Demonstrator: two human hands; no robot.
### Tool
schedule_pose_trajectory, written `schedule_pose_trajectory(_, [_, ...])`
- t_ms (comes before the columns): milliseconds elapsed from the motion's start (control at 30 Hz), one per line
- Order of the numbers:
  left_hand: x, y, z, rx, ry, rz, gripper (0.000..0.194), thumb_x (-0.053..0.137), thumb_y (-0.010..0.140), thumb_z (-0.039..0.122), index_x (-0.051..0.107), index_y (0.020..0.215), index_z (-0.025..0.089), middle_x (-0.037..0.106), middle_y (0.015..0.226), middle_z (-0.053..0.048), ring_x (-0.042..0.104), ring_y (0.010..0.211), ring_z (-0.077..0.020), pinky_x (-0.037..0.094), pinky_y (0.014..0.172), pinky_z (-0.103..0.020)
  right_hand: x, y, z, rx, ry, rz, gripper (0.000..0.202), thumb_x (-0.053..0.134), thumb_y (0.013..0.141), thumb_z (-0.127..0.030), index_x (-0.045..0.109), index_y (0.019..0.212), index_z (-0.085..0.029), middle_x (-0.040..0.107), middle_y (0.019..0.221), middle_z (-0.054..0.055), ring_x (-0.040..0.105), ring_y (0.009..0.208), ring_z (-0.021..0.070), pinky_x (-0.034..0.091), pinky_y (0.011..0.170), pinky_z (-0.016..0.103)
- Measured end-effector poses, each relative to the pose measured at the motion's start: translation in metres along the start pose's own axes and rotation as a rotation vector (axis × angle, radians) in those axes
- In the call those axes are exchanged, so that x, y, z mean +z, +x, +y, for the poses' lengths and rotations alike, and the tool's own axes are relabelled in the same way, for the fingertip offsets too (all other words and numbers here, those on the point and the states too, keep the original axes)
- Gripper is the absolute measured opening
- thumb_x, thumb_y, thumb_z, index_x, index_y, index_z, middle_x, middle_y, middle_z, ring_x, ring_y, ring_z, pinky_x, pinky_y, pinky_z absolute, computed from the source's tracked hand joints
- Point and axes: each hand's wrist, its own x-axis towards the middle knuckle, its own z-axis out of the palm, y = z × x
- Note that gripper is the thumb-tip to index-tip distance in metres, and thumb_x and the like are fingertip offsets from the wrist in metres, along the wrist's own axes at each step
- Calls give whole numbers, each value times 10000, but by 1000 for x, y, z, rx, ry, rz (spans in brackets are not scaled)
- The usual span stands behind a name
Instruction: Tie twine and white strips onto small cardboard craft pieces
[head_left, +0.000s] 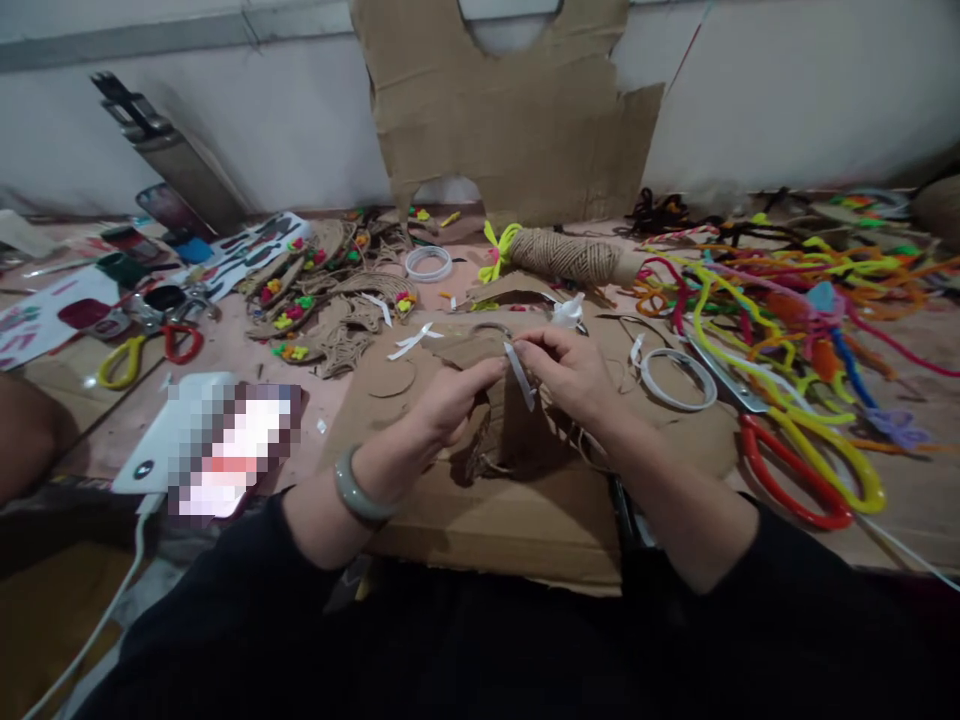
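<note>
Brown cardboard piece (469, 352) sits pinched in the left hand (450, 400), just above the flat cardboard sheet (525, 510) lying before the person. Right hand (574, 370) fingers are closed on a white strip (520, 372), probably tape backing, touching that piece. Beyond the sheet stands a twine spool (566, 255); red-handled scissors (787, 460) lie to its right.

A brown cardboard piece (480, 352), jagged along its edge, is up off the worktop between both hands. Across its front hangs a narrow white strip (520, 373), slanting downward to the right, its upper end pinched at the fingertips.
</note>
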Motion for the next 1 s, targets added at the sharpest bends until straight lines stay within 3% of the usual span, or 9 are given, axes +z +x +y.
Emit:
schedule_pose_trajectory(133, [1,-5,-6,1,-50,27,251,739,667,309,709,876,174,740,968,-26,663,935,-192,506,936,-340,-4,-2,-3,127,59,-58,143,595,735,-334,646,724,-201,633,657,-6,530,604,136,416,576,276])
schedule_pose_trajectory(267, [1,-7,-11,10,20,10,282,743,685,327,722,927,186,743,1044,-36,666,1009,-220,499,983,-363,-5,-5,-6,239,111,-78,117,584,679,-320,598,663,-205,573,615,-15,487,570,124,385,528,261])
schedule_pose_trajectory(500, [6,-11,-4,-2,74,-2,265,721,685,324,724,909,183,747,1067,-50,656,1084,-252,480,1035,-401,-5,-8,-8,267,96,-93,161,567,710,-351,570,651,-202,526,584,-29,450,539,111,363,516,256])
schedule_pose_trajectory(667, [5,-10,-5,-52,33,-10,297,745,673,352,716,916,184,753,1013,-49,673,1037,-261,496,1008,-431,-6,-8,-2,253,159,-66,264,533,798,-407,542,625,-208,430,524,-56,374,489,92,307,481,249])
schedule_pose_trajectory(800, [2,-5,-9,2,-18,-7,219,743,667,338,712,826,191,757,935,-34,685,971,-231,508,988,-406,-6,-8,2,219,205,-75,238,577,794,-421,614,721,-197,497,574,-47,392,505,90,312,486,244])
schedule_pose_trajectory(1000, [2,-5,-9,-11,-69,7,203,761,654,294,720,831,202,754,974,-16,690,934,-202,520,954,-380,-5,-7,2,186,117,-81,164,585,753,-342,602,676,-197,555,602,-24,470,554,110,383,528,250])
